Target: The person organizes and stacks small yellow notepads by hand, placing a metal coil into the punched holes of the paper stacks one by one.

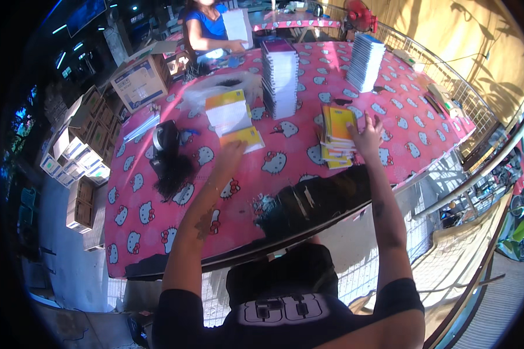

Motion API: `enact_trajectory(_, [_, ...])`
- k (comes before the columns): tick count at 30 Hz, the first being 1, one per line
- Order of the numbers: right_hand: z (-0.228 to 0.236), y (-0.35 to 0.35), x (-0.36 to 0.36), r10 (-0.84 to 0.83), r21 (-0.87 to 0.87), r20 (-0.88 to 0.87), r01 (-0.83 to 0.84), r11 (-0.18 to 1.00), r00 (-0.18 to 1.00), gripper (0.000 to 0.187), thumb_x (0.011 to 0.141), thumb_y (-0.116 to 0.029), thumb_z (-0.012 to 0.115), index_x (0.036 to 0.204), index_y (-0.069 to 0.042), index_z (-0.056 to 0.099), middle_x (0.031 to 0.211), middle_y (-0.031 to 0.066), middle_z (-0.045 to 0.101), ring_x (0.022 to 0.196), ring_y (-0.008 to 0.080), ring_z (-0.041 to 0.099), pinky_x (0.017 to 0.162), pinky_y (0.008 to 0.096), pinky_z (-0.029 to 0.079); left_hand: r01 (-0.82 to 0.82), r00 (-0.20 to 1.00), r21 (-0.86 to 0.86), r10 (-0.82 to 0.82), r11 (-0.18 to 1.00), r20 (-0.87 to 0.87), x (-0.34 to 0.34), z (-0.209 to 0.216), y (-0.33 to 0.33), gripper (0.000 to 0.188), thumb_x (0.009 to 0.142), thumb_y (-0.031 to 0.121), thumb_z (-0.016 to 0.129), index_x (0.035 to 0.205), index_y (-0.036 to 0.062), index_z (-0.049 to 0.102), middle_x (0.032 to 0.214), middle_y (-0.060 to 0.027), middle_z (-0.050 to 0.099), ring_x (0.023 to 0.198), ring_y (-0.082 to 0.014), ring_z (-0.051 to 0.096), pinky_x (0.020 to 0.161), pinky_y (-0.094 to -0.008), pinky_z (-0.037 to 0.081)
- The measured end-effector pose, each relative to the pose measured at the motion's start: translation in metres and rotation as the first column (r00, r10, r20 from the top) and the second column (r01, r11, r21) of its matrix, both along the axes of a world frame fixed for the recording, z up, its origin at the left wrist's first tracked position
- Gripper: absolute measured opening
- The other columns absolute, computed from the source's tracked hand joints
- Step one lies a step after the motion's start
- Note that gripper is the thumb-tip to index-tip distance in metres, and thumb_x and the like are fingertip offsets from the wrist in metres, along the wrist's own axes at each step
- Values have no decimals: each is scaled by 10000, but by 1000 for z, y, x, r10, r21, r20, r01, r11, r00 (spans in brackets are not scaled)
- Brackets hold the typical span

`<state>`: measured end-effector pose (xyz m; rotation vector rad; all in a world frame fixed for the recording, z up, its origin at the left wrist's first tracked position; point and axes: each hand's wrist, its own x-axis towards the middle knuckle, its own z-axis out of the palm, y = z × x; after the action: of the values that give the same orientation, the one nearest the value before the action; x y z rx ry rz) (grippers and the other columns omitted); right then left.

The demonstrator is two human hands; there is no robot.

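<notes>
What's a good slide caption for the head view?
Left hand at yellow booklets, right hand at a yellow stack, over pink tablecloth.

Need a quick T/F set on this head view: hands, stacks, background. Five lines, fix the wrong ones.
1. The left hand is at the yellow-and-white paper items. True.
2. The tall purple-topped stack stands upright on the pink table cover. True.
3. The right hand is on that purple-topped stack. False: it is at the right side of the yellow-covered pile.
4. The fan at the back is blue. False: it is red.
5. The person across the table holds something white. True.
</notes>
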<state>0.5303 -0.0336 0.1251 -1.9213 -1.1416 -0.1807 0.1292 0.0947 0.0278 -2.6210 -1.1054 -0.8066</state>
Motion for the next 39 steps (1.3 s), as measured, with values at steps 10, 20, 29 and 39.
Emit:
enact_trajectory(10, [95, -253, -223, 917, 868, 310, -467, -166, 250, 319, 903, -147, 699, 1200, -204, 599, 1414, -30, 378, 1353, 149, 377, 1093, 632, 303, 183, 975, -2, -181, 983, 125, 44, 78, -156, 305, 823, 57, 650, 1122, 114, 661, 947, -61, 646, 947, -281, 627, 1012, -476, 416])
enact_trajectory(20, [111, -288, -215, 999, 875, -27, -484, 2, -45, 269, 910, -107, 673, 1120, -269, 632, 1325, -9, 489, 1354, 269, 403, 1106, 612, 315, 152, 984, -110, -140, 982, 107, 56, 45, -209, 279, 871, 109, 682, 1147, 139, 661, 1020, -24, 620, 1012, -236, 609, 1109, -528, 337])
enact_trajectory(29, [-42, -131, -158, 690, 186, 65, -689, 701, 720, 531, 877, -1, 712, 1345, -51, 464, 1416, 194, 443, 1291, 257, 480, 1077, 393, 423, 97, 950, -104, -61, 990, 306, 55, 37, -218, 476, 846, 19, 678, 1293, 182, 658, 1479, -232, 377, 1317, -406, 461, 1069, -549, 408])
enact_trajectory(39, [-88, -121, -149, 694, 237, -600, -740, 629, 398, 182, 907, -2, 688, 1086, 3, 657, 1043, 69, 685, 987, 128, 622, 893, 280, 486, 270, 795, -448, 65, 852, 604, 25, 26, -204, 499, 902, 16, 591, 1389, 121, 570, 1435, -239, 444, 1264, -402, 530, 1031, -443, 456])
